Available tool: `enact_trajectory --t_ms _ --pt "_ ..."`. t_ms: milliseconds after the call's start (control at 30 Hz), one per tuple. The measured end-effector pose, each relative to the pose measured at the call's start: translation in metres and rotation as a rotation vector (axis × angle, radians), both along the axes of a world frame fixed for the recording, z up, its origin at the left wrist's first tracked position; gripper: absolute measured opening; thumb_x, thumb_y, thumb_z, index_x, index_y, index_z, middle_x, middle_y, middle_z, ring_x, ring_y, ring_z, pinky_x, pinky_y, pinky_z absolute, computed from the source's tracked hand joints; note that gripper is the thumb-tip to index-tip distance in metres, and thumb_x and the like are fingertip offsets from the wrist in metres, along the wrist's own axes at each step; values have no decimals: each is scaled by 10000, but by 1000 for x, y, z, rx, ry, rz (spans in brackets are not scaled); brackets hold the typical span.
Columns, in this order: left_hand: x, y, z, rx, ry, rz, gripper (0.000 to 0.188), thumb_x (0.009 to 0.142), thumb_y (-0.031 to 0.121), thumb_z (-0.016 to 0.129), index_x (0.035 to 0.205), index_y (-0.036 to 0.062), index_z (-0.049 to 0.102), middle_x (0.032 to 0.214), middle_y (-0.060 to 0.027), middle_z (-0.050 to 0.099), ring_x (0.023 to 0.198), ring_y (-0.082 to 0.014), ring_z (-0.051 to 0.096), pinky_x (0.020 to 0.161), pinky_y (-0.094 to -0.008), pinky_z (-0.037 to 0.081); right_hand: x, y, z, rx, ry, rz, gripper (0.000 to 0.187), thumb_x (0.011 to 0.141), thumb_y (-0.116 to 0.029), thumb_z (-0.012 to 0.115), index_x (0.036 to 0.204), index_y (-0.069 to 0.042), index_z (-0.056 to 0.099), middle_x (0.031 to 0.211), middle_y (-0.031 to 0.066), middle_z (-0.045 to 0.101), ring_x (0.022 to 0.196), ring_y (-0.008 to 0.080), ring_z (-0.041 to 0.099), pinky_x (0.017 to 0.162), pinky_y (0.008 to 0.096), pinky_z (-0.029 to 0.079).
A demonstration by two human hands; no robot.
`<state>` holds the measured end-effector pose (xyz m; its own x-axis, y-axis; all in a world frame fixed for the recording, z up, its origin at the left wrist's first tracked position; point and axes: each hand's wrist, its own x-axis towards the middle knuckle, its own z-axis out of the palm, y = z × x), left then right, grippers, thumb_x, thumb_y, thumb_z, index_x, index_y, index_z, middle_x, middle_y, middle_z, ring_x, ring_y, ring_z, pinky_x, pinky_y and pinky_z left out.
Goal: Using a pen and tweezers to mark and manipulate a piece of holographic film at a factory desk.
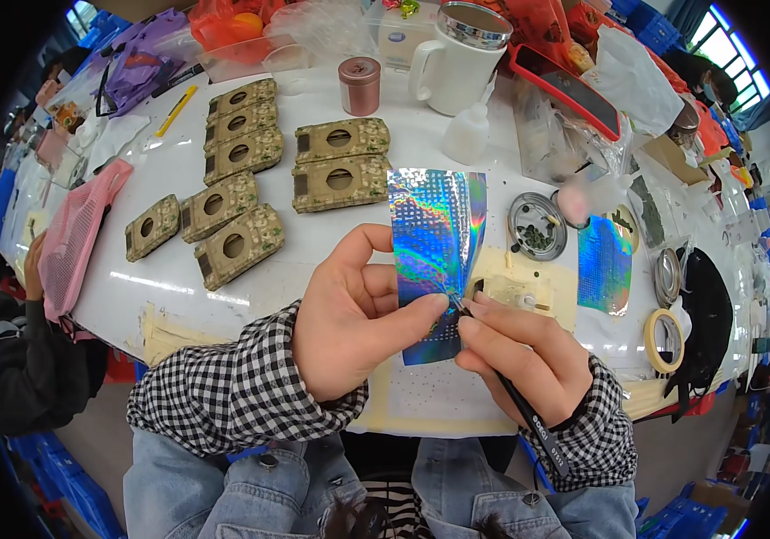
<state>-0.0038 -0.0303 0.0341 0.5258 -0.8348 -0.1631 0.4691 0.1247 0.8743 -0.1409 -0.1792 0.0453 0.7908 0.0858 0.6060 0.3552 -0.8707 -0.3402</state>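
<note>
My left hand (349, 314) pinches a shiny blue holographic sheet (425, 225) upright, its thumb pressed across the front. Small rows of cut marks or shapes cover the sheet; they are too fine to make out. My right hand (528, 350) grips black tweezers (524, 404) like a pen, with the tips at the sheet beside my left thumb. Whether the tips hold anything cannot be made out. Behind the sheet lies a pale yellowish pad (537, 269) with a small block on it. Camouflage-painted model tank hulls (340, 182), each with a round hole on top, stand further left.
Right of the sheet are a round tin (537, 229) with dark green bits, a second holographic sheet (605, 269) and a tape roll (664, 341). Further back stand a white mug (461, 67), a squeeze bottle (467, 135), a pink jar (360, 87) and a red-cased phone (566, 92). A pink mesh bag (88, 234) hangs over the left edge.
</note>
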Motion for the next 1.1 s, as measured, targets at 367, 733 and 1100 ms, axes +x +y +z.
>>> enact_trajectory --t_ms 367,733,1100 --pt "-3 0 2 -22 -49 11 428 855 -50 621 1197 14 372 1038 -126 670 968 -113 630 837 -235 520 0 -1 0 76 13 11 368 727 -52 779 1067 21 658 1002 186 650 853 277 681 724 325 579" --pt "-2 0 0 -38 2 0 431 854 -43 625 1203 -4 377 1049 -137 667 976 -141 639 856 -272 526 3 0 -2 -111 -97 13 349 709 -89 783 1009 44 664 979 175 644 836 294 688 745 358 593" --pt "-1 1 -1 -39 13 -6 431 857 -38 624 1207 -9 374 1050 -145 664 969 -148 639 856 -283 528 3 0 -1 -152 -104 18 341 716 -105 781 1005 35 665 986 179 646 833 299 690 745 353 594"
